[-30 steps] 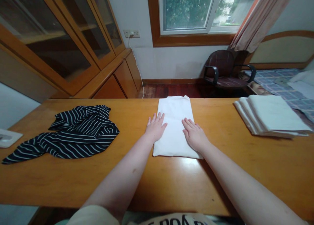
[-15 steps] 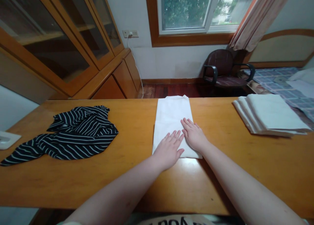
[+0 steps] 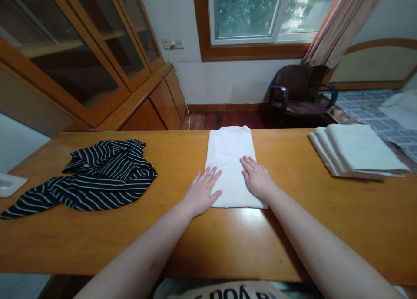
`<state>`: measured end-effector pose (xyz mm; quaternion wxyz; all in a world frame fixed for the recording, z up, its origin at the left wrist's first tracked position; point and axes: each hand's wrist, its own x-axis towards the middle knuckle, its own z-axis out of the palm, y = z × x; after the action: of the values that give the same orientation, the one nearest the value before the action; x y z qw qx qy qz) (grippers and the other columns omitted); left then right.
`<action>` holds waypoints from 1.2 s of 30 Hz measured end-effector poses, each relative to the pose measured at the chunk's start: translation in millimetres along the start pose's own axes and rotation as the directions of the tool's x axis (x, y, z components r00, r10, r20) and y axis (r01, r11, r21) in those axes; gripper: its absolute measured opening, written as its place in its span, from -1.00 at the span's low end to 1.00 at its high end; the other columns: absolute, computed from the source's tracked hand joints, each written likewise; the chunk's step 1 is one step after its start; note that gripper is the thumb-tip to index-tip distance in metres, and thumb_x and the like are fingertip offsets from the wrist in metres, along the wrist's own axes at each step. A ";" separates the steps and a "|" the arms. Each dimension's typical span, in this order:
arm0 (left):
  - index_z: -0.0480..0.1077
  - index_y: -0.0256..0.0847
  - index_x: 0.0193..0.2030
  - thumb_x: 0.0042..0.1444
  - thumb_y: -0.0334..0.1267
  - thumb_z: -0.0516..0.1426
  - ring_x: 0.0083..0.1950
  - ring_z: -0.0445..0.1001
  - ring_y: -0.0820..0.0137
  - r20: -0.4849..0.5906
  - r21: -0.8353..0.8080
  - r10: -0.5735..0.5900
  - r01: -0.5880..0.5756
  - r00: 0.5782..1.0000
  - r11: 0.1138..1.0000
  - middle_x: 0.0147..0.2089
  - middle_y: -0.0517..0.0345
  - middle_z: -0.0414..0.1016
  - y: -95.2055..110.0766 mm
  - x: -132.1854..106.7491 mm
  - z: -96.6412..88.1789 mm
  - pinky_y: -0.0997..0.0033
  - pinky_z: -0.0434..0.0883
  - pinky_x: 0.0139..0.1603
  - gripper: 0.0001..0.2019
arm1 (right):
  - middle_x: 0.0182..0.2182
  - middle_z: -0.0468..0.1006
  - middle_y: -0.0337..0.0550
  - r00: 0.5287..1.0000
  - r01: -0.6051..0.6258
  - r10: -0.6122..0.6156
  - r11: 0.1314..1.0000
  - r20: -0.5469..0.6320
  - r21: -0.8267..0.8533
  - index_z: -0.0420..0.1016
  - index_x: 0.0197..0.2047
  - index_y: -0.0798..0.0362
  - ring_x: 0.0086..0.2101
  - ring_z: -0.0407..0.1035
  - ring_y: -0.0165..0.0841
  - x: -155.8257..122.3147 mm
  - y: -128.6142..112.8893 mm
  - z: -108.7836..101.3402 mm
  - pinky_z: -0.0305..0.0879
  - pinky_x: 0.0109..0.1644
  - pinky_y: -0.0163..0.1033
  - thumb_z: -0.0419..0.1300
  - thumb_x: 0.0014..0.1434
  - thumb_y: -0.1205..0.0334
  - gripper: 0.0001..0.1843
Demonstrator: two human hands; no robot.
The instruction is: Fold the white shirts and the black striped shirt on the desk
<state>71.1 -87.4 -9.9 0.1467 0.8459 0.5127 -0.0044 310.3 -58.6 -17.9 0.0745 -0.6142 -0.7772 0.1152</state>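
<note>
Wooden table (image 3: 215, 247), window (image 3: 247, 12) beyond. Folded white cloth (image 3: 230, 144) lies flat at mid-table, reaching the far edge. Left hand (image 3: 201, 192): flat, fingers spread over the cloth's left edge. Right hand (image 3: 257, 179): flat on its right side, fingers close together. Striped fabric (image 3: 110, 177) lies left; white stack (image 3: 368, 149), right.

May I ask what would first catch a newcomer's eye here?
A newcomer would probably notice the crumpled black striped cloth at the left of the wooden table. Next comes the folded white cloth at the centre, touched by the left hand and right hand, then the stack of white cloths at the right.
</note>
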 end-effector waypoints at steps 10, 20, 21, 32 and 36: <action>0.13 -0.27 0.30 0.26 -0.03 -0.14 0.38 0.01 0.17 -0.205 0.030 -0.113 0.121 0.972 0.992 0.35 -0.08 0.13 50.8 37.0 -12.3 -0.02 -0.13 0.36 -0.45 | 0.31 0.08 -0.17 1.000 -0.019 0.019 1.000 0.000 -0.001 0.11 0.33 0.04 0.28 -0.04 -0.25 0.6 -2.6 -2.0 -0.07 0.30 0.02 -0.14 0.30 0.19 -0.46; -0.10 -0.14 0.40 0.22 0.15 -0.18 0.44 -0.24 0.15 -0.118 -0.024 -0.090 0.088 0.989 0.996 0.44 0.06 -0.18 15.9 54.7 4.9 -0.02 -0.13 0.36 -0.32 | 0.32 0.06 -0.15 1.000 -0.003 0.002 0.999 0.012 0.035 0.06 0.35 0.01 0.29 -0.09 -0.26 0.1 2.2 -1.6 -0.10 0.31 0.03 -0.15 0.32 0.14 -0.45; -0.13 -0.14 0.40 0.23 0.14 -0.19 0.44 -0.25 0.13 -0.104 -0.035 -0.116 0.113 0.988 0.993 0.45 0.04 -0.22 10.4 53.4 2.6 -0.03 -0.12 0.35 -0.32 | 0.32 0.06 -0.15 1.000 -0.002 0.001 0.999 0.015 0.042 0.05 0.35 0.01 0.29 -0.09 -0.25 -0.1 2.3 -2.3 -0.10 0.31 0.02 -0.15 0.32 0.13 -0.45; -0.15 -0.26 0.40 0.24 0.03 -0.11 0.42 -0.26 0.02 -0.042 -0.100 -0.240 0.235 0.970 0.967 0.44 -0.24 -0.37 -6.6 26.6 -23.6 -0.07 -0.03 0.31 -0.33 | 0.34 0.00 -0.13 0.998 0.025 -0.030 0.996 0.059 0.083 0.02 0.36 0.01 0.31 -0.15 -0.24 0.9 8.6 -7.0 -0.15 0.32 0.05 -0.13 0.31 0.12 -0.43; 0.15 -0.24 0.29 0.26 -0.07 -0.09 0.40 -0.05 0.10 -0.122 -0.030 -0.131 0.128 0.984 0.991 0.41 -0.16 -0.06 14.4 8.9 -36.4 -0.01 -0.03 0.34 -0.49 | 0.34 0.01 -0.14 0.998 0.038 -0.043 0.994 0.047 0.104 0.06 0.34 -0.05 0.31 -0.13 -0.25 0.8 9.4 -7.0 -0.13 0.31 0.06 -0.11 0.30 0.14 -0.45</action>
<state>82.6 -76.6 27.1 0.1233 0.8078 0.5747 0.0443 320.8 -55.2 -13.7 0.0895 -0.5907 -0.7839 0.1687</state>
